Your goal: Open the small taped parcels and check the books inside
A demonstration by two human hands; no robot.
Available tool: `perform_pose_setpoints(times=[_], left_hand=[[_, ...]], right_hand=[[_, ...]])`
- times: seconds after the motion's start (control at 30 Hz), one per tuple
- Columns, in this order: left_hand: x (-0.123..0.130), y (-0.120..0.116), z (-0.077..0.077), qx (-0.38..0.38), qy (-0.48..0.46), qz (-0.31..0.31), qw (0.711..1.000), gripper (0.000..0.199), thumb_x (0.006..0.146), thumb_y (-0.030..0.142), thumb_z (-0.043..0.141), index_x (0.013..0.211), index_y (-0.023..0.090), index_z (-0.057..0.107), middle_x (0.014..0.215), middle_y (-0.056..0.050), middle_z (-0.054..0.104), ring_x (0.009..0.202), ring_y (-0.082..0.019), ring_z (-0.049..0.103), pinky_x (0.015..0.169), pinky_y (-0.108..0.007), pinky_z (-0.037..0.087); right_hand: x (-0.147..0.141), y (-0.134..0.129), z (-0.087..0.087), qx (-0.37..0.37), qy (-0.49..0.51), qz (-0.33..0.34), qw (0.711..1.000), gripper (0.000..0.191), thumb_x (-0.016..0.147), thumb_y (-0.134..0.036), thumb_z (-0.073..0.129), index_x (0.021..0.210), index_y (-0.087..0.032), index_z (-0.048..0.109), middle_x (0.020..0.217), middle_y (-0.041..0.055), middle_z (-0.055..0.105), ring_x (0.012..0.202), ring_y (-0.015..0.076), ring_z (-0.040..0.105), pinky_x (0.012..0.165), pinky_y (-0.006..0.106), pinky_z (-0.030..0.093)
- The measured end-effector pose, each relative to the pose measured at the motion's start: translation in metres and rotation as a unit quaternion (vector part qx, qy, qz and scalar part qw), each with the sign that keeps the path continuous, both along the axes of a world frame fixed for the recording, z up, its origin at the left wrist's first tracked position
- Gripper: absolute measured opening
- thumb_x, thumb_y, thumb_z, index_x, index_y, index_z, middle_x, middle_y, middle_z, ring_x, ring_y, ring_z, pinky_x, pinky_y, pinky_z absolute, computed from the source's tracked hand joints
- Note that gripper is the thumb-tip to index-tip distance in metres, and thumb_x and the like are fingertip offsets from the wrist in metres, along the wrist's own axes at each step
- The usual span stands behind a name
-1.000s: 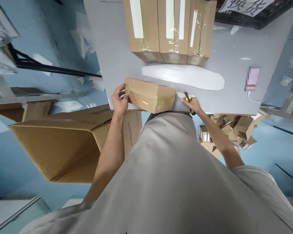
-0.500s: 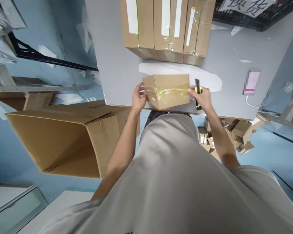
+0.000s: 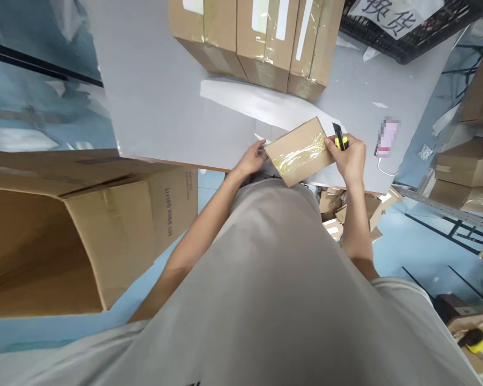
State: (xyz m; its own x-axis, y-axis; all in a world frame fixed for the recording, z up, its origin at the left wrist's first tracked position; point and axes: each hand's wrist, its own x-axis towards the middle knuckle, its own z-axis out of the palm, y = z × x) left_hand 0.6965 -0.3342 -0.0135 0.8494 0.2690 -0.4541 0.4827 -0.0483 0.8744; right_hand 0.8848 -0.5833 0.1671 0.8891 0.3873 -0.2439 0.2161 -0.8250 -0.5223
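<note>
A small cardboard box [image 3: 301, 153] with shiny tape across its face is tilted at the table's near edge. My right hand [image 3: 351, 158] grips a black and yellow utility knife [image 3: 339, 137], its black end pointing up and away, while thumb and finger pinch the box's right end. My left hand [image 3: 253, 160] is beside the box's left end with fingers loosely apart; it seems to hold nothing, and whether a fingertip touches the box I cannot tell.
Taped cardboard boxes [image 3: 265, 69] stand in a row on the grey table [image 3: 153, 91], behind a strip of white paper [image 3: 241, 99]. A black crate [image 3: 410, 48] and a blurred pink device [image 3: 387, 136] sit rightward. A large open carton [image 3: 124, 241] is at lower left; discarded boxes [image 3: 372, 209] lie below.
The small box has turned, its right end rising, and my left hand has come off its left side. My right hand keeps the knife and the box. The view has swung to the right.
</note>
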Motion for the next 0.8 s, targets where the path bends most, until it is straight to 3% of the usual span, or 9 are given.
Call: perform_pose_setpoints(times=[0.07, 0.17, 0.23, 0.3, 0.4, 0.53, 0.7, 0.8], left_hand=[[-0.005, 0.011, 0.024, 0.016, 0.013, 0.033, 0.999, 0.062, 0.096, 0.051, 0.079, 0.151, 0.024, 0.073, 0.154, -0.015, 0.075, 0.143, -0.036, 0.071, 0.127, -0.058, 0.056], [-0.008, 0.018, 0.069, 0.014, -0.026, 0.055, 0.998, 0.051, 0.106, 0.062, 0.07, 0.145, 0.031, 0.077, 0.151, -0.01, 0.077, 0.139, -0.033, 0.073, 0.123, -0.053, 0.061], [-0.008, 0.016, 0.095, 0.024, -0.042, 0.049, 0.998, 0.052, 0.105, 0.066, 0.072, 0.14, 0.029, 0.079, 0.146, -0.009, 0.079, 0.134, -0.032, 0.075, 0.12, -0.051, 0.063], [-0.006, 0.012, 0.11, 0.035, -0.05, 0.041, 0.997, 0.054, 0.1, 0.065, 0.08, 0.137, 0.026, 0.079, 0.144, -0.01, 0.08, 0.131, -0.032, 0.076, 0.116, -0.05, 0.065], [-0.004, 0.006, 0.116, 0.037, -0.054, 0.043, 0.997, 0.052, 0.096, 0.059, 0.086, 0.133, 0.023, 0.08, 0.14, -0.011, 0.081, 0.127, -0.031, 0.078, 0.112, -0.047, 0.067], [-0.001, 0.004, 0.109, 0.018, -0.064, 0.059, 0.996, 0.046, 0.093, 0.055, 0.089, 0.126, 0.022, 0.081, 0.132, -0.009, 0.083, 0.122, -0.029, 0.079, 0.111, -0.045, 0.068], [0.004, 0.005, 0.107, 0.003, -0.082, 0.068, 0.994, 0.043, 0.09, 0.053, 0.093, 0.118, 0.023, 0.083, 0.124, -0.008, 0.084, 0.118, -0.029, 0.08, 0.113, -0.047, 0.068], [0.005, 0.004, 0.109, -0.006, -0.084, 0.077, 0.993, 0.042, 0.088, 0.052, 0.095, 0.116, 0.022, 0.083, 0.123, -0.009, 0.085, 0.118, -0.029, 0.08, 0.113, -0.049, 0.068]], right_hand=[[-0.006, -0.003, 0.006, -0.027, -0.028, -0.01, 0.999, 0.039, 0.109, -0.057, 0.067, 0.11, -0.02, 0.078, 0.107, 0.0114, 0.082, 0.099, 0.0291, 0.076, 0.098, 0.045, 0.061], [-0.018, -0.009, 0.02, -0.042, -0.05, -0.016, 0.998, 0.049, 0.113, -0.068, 0.056, 0.118, -0.021, 0.072, 0.103, 0.0107, 0.078, 0.1, 0.0305, 0.075, 0.097, 0.047, 0.059], [-0.03, -0.01, 0.03, -0.049, -0.048, -0.007, 0.998, 0.052, 0.115, -0.07, 0.05, 0.126, -0.022, 0.066, 0.102, 0.0095, 0.076, 0.098, 0.0299, 0.075, 0.094, 0.046, 0.059], [-0.046, -0.006, 0.04, -0.063, -0.019, 0.014, 0.998, 0.048, 0.117, -0.067, 0.048, 0.133, -0.024, 0.06, 0.101, 0.0072, 0.074, 0.093, 0.0283, 0.075, 0.091, 0.043, 0.058], [-0.073, 0.007, 0.05, -0.086, 0.052, 0.06, 0.993, 0.037, 0.117, -0.054, 0.049, 0.14, -0.025, 0.052, 0.099, 0.005, 0.073, 0.087, 0.0275, 0.075, 0.088, 0.04, 0.058], [-0.101, 0.028, 0.053, -0.091, 0.113, 0.125, 0.982, 0.027, 0.115, -0.039, 0.047, 0.137, -0.024, 0.053, 0.102, 0.0079, 0.077, 0.091, 0.0296, 0.074, 0.088, 0.04, 0.058], [-0.116, 0.048, 0.055, -0.082, 0.084, 0.206, 0.971, 0.022, 0.119, -0.034, 0.046, 0.128, -0.022, 0.062, 0.124, 0.0134, 0.075, 0.107, 0.0277, 0.073, 0.095, 0.038, 0.058], [-0.117, 0.054, 0.055, -0.094, 0.06, 0.229, 0.967, 0.022, 0.12, -0.03, 0.048, 0.127, -0.02, 0.066, 0.126, 0.0135, 0.072, 0.109, 0.0272, 0.072, 0.097, 0.038, 0.058]])
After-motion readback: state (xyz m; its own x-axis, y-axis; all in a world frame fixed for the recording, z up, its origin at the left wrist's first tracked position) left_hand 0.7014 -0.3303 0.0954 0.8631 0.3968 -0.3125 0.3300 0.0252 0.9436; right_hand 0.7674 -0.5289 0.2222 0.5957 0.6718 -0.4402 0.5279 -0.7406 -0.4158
